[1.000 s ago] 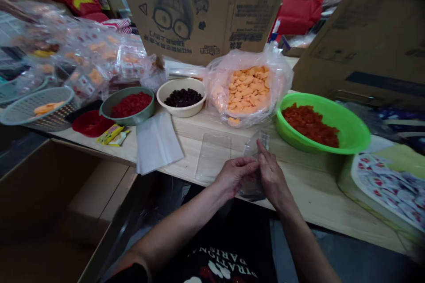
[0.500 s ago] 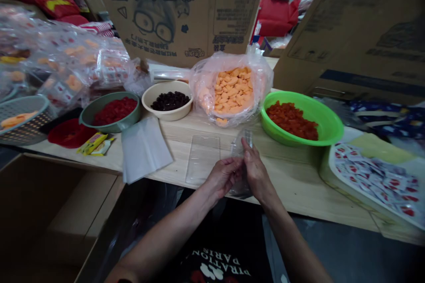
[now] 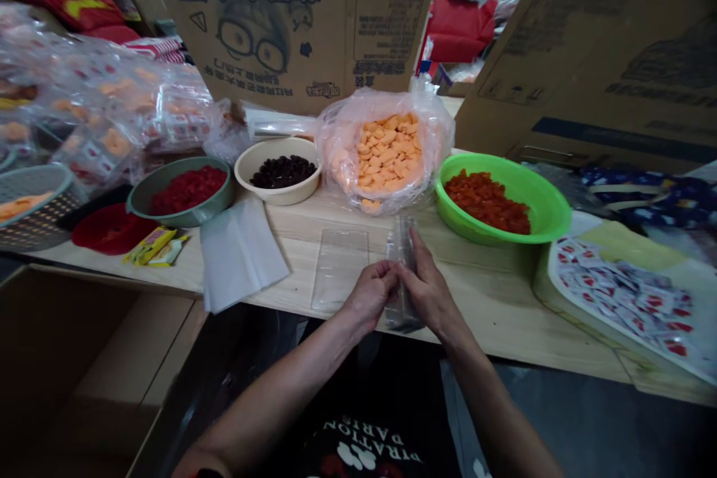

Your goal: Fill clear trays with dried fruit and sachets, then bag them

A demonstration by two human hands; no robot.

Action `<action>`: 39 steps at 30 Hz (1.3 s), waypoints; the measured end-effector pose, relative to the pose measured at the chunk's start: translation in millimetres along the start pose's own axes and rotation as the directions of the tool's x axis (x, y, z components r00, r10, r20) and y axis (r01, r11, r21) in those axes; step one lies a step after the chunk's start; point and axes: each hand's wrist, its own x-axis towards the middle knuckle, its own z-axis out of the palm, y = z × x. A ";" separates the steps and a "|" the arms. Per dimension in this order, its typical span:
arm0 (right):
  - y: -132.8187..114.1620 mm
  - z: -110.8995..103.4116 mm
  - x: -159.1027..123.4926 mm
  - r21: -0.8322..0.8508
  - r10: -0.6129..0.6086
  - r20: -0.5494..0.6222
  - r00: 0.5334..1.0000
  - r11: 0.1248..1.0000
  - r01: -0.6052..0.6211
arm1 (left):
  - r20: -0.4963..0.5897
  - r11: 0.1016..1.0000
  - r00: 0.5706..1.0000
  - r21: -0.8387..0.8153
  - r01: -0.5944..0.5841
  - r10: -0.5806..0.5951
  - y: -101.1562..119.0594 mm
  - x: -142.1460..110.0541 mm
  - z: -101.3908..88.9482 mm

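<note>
Between my hands a stack of clear plastic trays [image 3: 404, 314] stands on its edge at the table's front. My right hand [image 3: 431, 287] grips the stack from the right, fingers behind it and thumb towards the left hand. Against its left side my left hand [image 3: 373, 291] pinches at the edge of the trays with its fingertips; the exact contact is partly hidden. One clear plastic tray [image 3: 339, 269] lies flat on the wooden table just left of my hands. A pile of clear plastic sleeves [image 3: 240, 254] rests further left.
Behind stand a cream bowl of dark pieces [image 3: 278, 194], a bag of orange pieces [image 3: 389, 153] and a green basin [image 3: 504, 235]. Left are a grey-green bowl [image 3: 179, 218] and yellow packets [image 3: 154, 246]. A tub of sachets [image 3: 632, 299] sits right. Cardboard boxes [image 3: 314, 22] rise behind.
My left fingertips have closed to a pinch at the stack's edge, and my right thumb has come down to meet them. The view has shifted slightly.
</note>
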 end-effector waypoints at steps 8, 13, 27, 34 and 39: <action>-16.6 -44.1 -1.3 -0.515 0.120 0.117 0.986 0.856 -0.043 | -0.282 0.861 0.953 0.507 0.049 0.111 16.9 -4.6 -60.7; 4.7 -101.5 5.3 -0.588 0.072 0.087 0.994 0.809 -0.007 | -0.098 0.417 0.940 0.907 -0.051 0.327 -1.0 -2.5 -43.5; 43.8 -103.1 -12.9 -0.446 0.093 -0.074 0.993 0.888 -0.116 | 0.000 0.549 0.844 0.760 -0.348 0.536 -13.1 -12.5 -7.2; -4.7 -161.7 -22.3 -0.364 0.091 -0.108 0.990 0.923 -0.125 | -0.345 0.996 0.938 0.071 0.049 -0.021 -13.5 10.0 -20.4; -18.3 -270.2 8.5 -0.129 0.145 -0.506 0.850 0.962 -0.241 | -0.278 0.976 0.954 0.212 -0.050 0.110 -25.6 19.3 -16.0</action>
